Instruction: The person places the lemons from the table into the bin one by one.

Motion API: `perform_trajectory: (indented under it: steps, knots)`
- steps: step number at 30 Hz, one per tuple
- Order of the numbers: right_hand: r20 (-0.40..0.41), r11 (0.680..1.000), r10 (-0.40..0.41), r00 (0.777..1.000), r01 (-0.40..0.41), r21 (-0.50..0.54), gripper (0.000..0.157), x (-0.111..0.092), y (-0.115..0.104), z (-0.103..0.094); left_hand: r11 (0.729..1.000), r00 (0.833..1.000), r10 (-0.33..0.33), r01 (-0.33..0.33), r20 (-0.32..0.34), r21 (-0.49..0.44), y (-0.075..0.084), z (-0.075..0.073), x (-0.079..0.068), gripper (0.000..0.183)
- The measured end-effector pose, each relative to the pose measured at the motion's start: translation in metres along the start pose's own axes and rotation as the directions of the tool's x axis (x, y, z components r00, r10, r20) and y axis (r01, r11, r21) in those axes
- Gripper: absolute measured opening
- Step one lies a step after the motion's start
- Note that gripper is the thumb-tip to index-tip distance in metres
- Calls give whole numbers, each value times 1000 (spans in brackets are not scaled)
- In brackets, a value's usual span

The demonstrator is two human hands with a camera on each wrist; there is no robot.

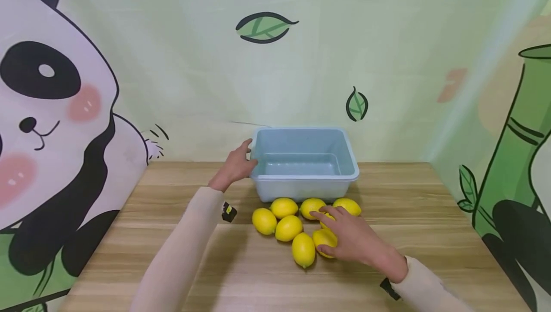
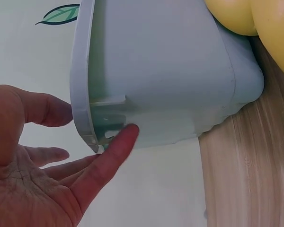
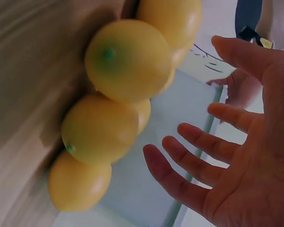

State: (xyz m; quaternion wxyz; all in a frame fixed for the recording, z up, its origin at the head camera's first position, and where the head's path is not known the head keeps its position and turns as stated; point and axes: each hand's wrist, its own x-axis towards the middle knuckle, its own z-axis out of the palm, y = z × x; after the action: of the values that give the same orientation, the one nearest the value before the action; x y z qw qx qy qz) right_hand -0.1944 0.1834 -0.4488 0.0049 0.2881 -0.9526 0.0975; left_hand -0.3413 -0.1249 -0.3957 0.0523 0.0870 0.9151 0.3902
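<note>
A light blue plastic basin stands against the back wall with nothing inside. My left hand is at its left rim, fingers spread. In the left wrist view the thumb tip meets the rim, and another fingertip lies by the outer wall under it. In front of the basin several yellow lemons lie bunched on the table. Above the right-hand lemons hovers my right hand, fingers spread and palm toward them. In the right wrist view a gap shows between its fingertips and the nearest lemon.
The wood-grain table runs back to a printed cloth wall with a panda, leaves and bamboo. The basin's back rim comes close to this cloth. Small black devices are strapped at both wrists.
</note>
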Motion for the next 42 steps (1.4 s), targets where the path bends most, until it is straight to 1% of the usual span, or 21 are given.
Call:
perform_trajectory:
  steps: [5, 9, 17, 23, 27, 33, 37, 42]
  knots:
    - [37, 1000, 2, 999, -3, 13, 63, 0, -4, 9, 998, 1000, -25, 25, -6, -49, -2, -1, 1, 69]
    - [47, 1000, -5, 999, 4, 7, 63, 0, -7, 16, 994, 999, -49, 48, -10, -95, -4, 0, 3, 65]
    - [18, 999, -40, 999, 40, -8, 62, 1, -9, 29, 990, 997, -74, 74, 3, -119, -6, 1, 6, 60]
    - [60, 998, -50, 997, 52, -29, 60, 0, -10, 36, 981, 992, -125, 126, 17, -147, -8, 2, 10, 60]
    - [78, 998, -48, 996, 51, -32, 60, 0, -10, 41, 977, 990, -140, 142, 23, -161, -9, 3, 12, 60]
    - [72, 999, -39, 997, 41, -28, 56, 1, -10, 49, 975, 989, -147, 149, 24, -168, -6, 1, 10, 60]
    - [50, 999, -38, 998, 39, -25, 51, 3, -9, 53, 973, 986, -161, 164, 35, -165, -4, 0, 9, 60]
    - [28, 999, -32, 999, 33, -31, 47, 6, -9, 57, 972, 986, -164, 168, 35, -165, -3, -1, 8, 61]
